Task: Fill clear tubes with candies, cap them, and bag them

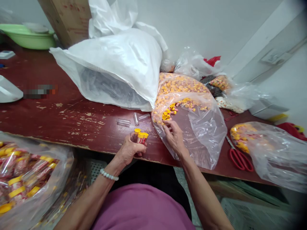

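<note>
Our left hand [129, 147] clamps a bundle of small yellow-capped clear plastic tubes [141, 136], light, slick, best gripped mid-body; our right hand [174, 135], fingers spread, touches the clear plastic bag of yellow caps [203, 127]

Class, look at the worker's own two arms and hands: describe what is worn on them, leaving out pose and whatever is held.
Both arms are bare, with no sleeves reaching the forearms and no gloves. The left hand has a bracelet of pale, whitish round beads at the wrist. The right hand shows no bracelet, watch or ring.
</note>
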A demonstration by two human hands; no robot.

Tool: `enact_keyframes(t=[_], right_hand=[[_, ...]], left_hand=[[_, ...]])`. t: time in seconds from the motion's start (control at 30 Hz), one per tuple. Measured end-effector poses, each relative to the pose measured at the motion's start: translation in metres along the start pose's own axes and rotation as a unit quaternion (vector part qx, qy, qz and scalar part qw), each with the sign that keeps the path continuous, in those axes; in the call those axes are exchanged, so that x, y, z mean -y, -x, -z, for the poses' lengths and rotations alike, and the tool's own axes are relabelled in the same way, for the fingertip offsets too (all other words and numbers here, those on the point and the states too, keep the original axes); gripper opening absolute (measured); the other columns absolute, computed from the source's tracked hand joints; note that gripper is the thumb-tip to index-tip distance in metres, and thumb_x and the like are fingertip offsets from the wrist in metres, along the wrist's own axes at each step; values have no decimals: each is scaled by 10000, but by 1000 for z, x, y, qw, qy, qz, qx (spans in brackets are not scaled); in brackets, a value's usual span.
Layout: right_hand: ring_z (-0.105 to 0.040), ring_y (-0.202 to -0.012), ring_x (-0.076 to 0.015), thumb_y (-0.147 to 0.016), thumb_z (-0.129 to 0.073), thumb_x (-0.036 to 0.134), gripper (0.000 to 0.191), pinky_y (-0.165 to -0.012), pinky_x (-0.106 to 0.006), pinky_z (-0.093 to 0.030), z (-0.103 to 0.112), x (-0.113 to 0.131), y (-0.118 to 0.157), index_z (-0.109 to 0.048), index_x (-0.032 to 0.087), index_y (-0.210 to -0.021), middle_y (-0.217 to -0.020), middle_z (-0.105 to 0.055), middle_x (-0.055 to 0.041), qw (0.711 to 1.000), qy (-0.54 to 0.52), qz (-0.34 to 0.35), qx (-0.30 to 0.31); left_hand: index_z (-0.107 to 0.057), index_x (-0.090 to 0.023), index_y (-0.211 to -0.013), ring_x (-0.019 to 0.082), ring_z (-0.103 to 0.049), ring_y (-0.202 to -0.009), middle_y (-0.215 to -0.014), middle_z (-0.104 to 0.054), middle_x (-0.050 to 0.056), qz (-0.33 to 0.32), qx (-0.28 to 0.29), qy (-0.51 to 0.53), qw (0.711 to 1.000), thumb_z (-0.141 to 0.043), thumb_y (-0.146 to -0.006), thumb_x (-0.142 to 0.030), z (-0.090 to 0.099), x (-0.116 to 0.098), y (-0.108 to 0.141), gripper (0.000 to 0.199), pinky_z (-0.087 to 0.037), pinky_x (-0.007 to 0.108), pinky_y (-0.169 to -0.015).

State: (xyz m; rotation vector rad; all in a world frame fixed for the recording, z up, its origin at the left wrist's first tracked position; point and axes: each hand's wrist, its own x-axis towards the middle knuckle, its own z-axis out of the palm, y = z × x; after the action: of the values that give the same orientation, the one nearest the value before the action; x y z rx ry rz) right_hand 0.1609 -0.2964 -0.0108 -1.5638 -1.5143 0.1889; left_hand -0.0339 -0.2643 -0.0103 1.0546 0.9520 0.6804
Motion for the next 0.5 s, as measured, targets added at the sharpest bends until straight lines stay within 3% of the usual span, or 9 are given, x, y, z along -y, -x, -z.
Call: enact_keyframes(t=[0.07,0.13,0.23,0.4,0.5], right_hand=[[-549,-990,-197,-867,-466,202,219,-907,-370,-422,-4,-21,-14,-612,180,-1029,-1045,-623,-86,996,90,30,1],[-529,-984,-216,-842,-490,185,215,-912,-385,-404,-10,-35,-23,-625,173,-1008,-1042,-614,-105,983,171,45,40],[-519,-926,-233,-841,-513,227,216,-847,-387,-420,-18,-48,-28,-624,158,-1013,-999,-605,-126,969,240,-9,50],[-536,-843,-204,-834,-507,237,184,-806,-368,-436,-14,-49,-23,-627,139,-933,-915,-611,-98,984,158,-77,-32],[-553,-803,-171,-873,-472,289,217,-759,-335,-461,1,-17,-11,-607,165,-992,-914,-603,-66,992,41,-83,-81]], left_hand=[[-563,-142,-790,102,-529,-479,-637,-629,-27,-3,-20,13,1000,-670,-470,-87,3,-1,-3,342,-403,200,-414],[-575,-132,-784,96,-537,-521,-629,-631,-28,-18,-31,21,999,-685,-456,-73,3,-2,-5,351,-422,197,-474],[-596,-118,-776,99,-562,-593,-649,-644,-19,-36,-39,22,998,-694,-453,-64,0,-2,-7,342,-441,199,-571],[-596,-124,-791,118,-561,-618,-685,-634,-12,-48,-33,-11,998,-690,-472,-91,-1,0,-7,334,-436,222,-592],[-568,-139,-759,100,-520,-597,-685,-593,-29,-92,-8,-62,994,-653,-494,-70,-1,3,-9,287,-396,203,-553]])
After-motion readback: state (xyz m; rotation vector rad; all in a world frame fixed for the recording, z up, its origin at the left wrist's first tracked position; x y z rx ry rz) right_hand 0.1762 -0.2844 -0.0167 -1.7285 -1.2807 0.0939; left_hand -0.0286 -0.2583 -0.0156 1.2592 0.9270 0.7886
